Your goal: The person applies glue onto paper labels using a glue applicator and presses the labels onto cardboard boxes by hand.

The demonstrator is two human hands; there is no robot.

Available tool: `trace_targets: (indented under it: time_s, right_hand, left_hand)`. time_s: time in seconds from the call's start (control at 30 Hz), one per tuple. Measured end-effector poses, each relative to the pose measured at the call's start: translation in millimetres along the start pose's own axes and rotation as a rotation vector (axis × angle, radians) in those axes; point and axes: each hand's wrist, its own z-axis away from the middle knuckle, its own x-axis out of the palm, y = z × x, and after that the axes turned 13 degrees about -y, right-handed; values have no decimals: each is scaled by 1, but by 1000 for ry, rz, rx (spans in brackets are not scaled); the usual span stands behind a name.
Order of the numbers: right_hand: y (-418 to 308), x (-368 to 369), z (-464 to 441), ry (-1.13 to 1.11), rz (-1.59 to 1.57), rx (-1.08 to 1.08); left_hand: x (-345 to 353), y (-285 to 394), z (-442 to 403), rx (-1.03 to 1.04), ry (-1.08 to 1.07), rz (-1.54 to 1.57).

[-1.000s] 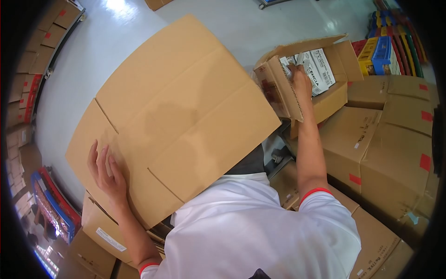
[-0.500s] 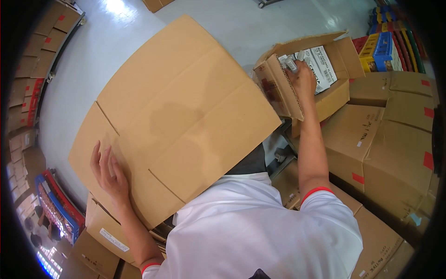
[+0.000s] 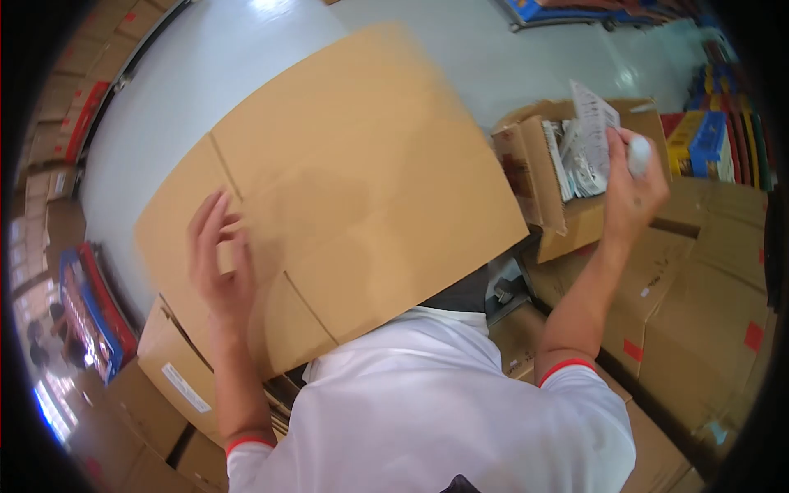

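A large flat piece of brown cardboard (image 3: pixel 378 156) lies in front of my body, with slits cut near its left end. My left hand (image 3: pixel 222 255) is over that end, fingers apart and curved, holding nothing; whether it touches the board I cannot tell. On the right, my right hand (image 3: pixel 633 189) pinches a white printed label sheet (image 3: pixel 593 111), raised above an open carton (image 3: pixel 542 177). A whitish rounded object (image 3: pixel 639 156), its kind unclear, is also in this hand. More printed sheets and clear plastic (image 3: pixel 582 168) lie inside the carton.
Closed cartons (image 3: pixel 699 304) with red stickers are stacked at the right. Behind them stand colourful crates (image 3: pixel 707 144). Another carton (image 3: pixel 177 361) with a white label is at lower left, near a blue and red stack (image 3: pixel 99 312). A person (image 3: pixel 62 337) is at far left.
My right hand has come up out of the open carton to the right, lifting a label sheet. My left hand has risen slightly over the cardboard. The whole view has shifted.
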Motion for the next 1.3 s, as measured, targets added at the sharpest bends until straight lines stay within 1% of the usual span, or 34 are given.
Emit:
trace_targets:
  time_s: [0.03,0.1,0.13,0.17,0.2,0.27,0.3,0.37,0.4,0.47,0.5,0.57,0.6,0.63,0.67,0.73,0.8,0.83,0.9,0.93,0.97,1.0,1.07,1.1,1.17,1.2,1.27,1.3]
  right_hand:
    - [-40,7,7,38,75,-11]
    - [-72,30,26,-104,-97,-394]
    - [-83,48,38,-241,-212,-452]
    - [-94,63,51,-341,-194,-498]
    - [-105,78,60,-389,-201,-550]
    - [-113,101,78,-451,-213,-617]
    - [-112,110,88,-493,-250,-604]
    - [-112,114,95,-588,-331,-553]
    - [-111,112,91,-596,-334,-555]
    - [-105,103,75,-558,-457,-428]
    - [-96,102,61,-501,-494,-475]
    - [-83,100,42,-456,-597,-391]
    - [-78,98,37,-467,-660,-257]
    - [-68,99,30,-469,-659,-261]
    - [-53,104,22,-584,-868,-110]
    - [-53,125,15,-699,-1074,49]
    - [-75,161,26,-584,-1339,247]
    - [-87,177,27,-587,-1340,248]
    - [-104,200,31,-531,-1315,95]
    - [-106,201,33,-538,-1315,97]
    - [-108,202,33,-572,-1234,106]
    - [-110,204,32,-607,-1153,111]
    - [-110,206,34,-608,-1149,113]
    - [-110,207,35,-600,-1144,114]
    - [-104,211,35,-624,-1192,122]
    - [-102,211,35,-635,-1239,136]
    - [-103,205,33,-652,-1231,170]
    - [-104,200,33,-653,-1224,207]
  left_hand:
    - [6,16,-9,68,-2,38]
    - [22,49,-20,94,-43,165]
    - [29,63,-28,173,-89,151]
    - [34,73,-34,253,-137,140]
    - [41,78,-39,244,-129,134]
    - [49,80,-45,318,-276,124]
    - [52,69,-41,303,-266,121]
    - [59,41,-26,292,-357,225]
    - [56,38,-25,283,-355,226]
    - [50,37,-21,186,-326,196]
    - [49,35,-20,179,-322,200]
    - [48,29,-21,186,-342,172]
    - [49,29,-22,184,-337,174]
    - [50,30,-23,187,-317,147]
    - [52,30,-24,189,-298,119]
    - [59,30,-24,182,-281,94]
    - [62,30,-22,174,-269,67]
    - [63,30,-21,176,-272,68]
    - [62,31,-19,170,-276,72]
    - [60,34,-19,144,-317,11]
    - [57,36,-19,118,-356,-50]
    - [54,40,-19,110,-351,-52]
    - [53,53,-15,111,-354,-199]
    - [57,57,-11,101,-350,-199]
    - [74,65,-4,198,-368,-172]
    - [82,70,-4,183,-361,-171]
    - [94,79,-5,236,-514,-250]
    - [98,79,-3,221,-504,-247]
